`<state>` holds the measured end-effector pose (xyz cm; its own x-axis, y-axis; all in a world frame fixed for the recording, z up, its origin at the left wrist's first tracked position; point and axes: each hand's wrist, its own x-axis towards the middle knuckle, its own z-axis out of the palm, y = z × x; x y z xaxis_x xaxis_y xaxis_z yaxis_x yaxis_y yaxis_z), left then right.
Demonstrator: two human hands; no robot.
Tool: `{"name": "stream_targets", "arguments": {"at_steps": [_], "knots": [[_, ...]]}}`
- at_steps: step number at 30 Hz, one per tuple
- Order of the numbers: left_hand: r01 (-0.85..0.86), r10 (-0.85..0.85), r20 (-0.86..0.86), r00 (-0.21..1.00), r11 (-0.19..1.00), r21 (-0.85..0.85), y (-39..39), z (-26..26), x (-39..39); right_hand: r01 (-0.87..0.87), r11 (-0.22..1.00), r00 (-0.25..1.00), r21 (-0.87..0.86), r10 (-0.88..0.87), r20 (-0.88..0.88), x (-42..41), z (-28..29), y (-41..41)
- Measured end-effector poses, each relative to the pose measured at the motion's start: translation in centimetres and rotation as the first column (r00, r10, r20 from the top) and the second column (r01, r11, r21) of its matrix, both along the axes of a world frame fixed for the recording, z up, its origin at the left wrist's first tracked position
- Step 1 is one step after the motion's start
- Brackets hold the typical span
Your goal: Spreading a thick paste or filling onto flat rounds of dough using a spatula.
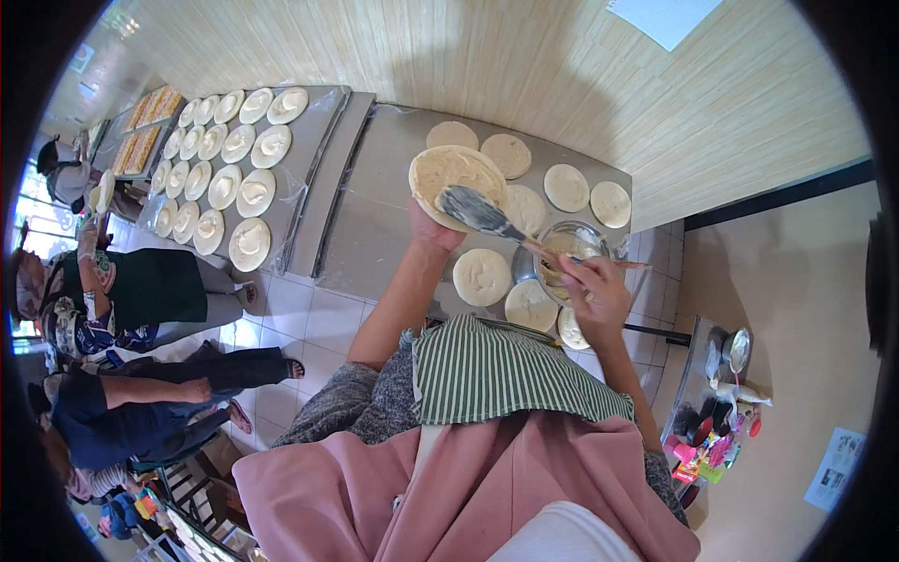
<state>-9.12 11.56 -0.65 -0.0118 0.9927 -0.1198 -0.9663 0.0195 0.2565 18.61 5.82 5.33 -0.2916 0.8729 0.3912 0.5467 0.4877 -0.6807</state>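
My left hand (437, 229) supports a round, flat cake or bread layer (449, 165) from below, tilted above the metal table. A tan, creamy spread coats its upper face. In my right hand (598, 296) is the wooden handle of a spatula (477, 209). Its dark, cream-smeared blade lies over the layer's spread-covered face. Beneath the handle, close to my right hand, stands a metal bowl (577, 230) holding more of the pale spread. Around the bowl lie several round layers, among them a pale one (482, 277) near my left forearm and a browner one (506, 156) farther back.
A second metal table (309, 151) at the left carries rows of rounds topped with cream. Several people, one in a dark green apron (161, 284), stand on the tiled floor to the left. A wood-patterned wall (435, 56) borders the table. A cluttered side table (685, 379) stands right.
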Motion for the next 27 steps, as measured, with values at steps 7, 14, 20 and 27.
{"name": "stream_targets", "arguments": {"at_steps": [7, 14, 20, 27], "knots": [[-0.071, 0.071, 0.050, 0.996, 0.997, -0.007, -1.7, 0.6, 1.4, 0.194, 0.934, 0.960, 0.300, -0.245, 0.140, -3.7, -2.5, 2.5], [-0.151, 0.143, 0.148, 0.979, 0.988, 0.043, -2.2, -0.2, 0.0, 0.158, 0.984, 0.964, -0.088, -0.173, -0.200, -2.7, -2.5, 2.3], [-0.295, 0.293, 0.156, 0.943, 0.955, -0.015, -0.6, 2.5, 0.2, 0.086, 0.986, 0.981, -0.145, -0.109, -0.158, -4.2, -3.5, -1.7], [-0.397, 0.397, -0.024, 0.917, 0.911, -0.108, -0.3, 3.0, -2.0, 0.037, 0.984, 0.977, -0.173, -0.072, -0.201, 0.3, -0.8, -1.6]]}}
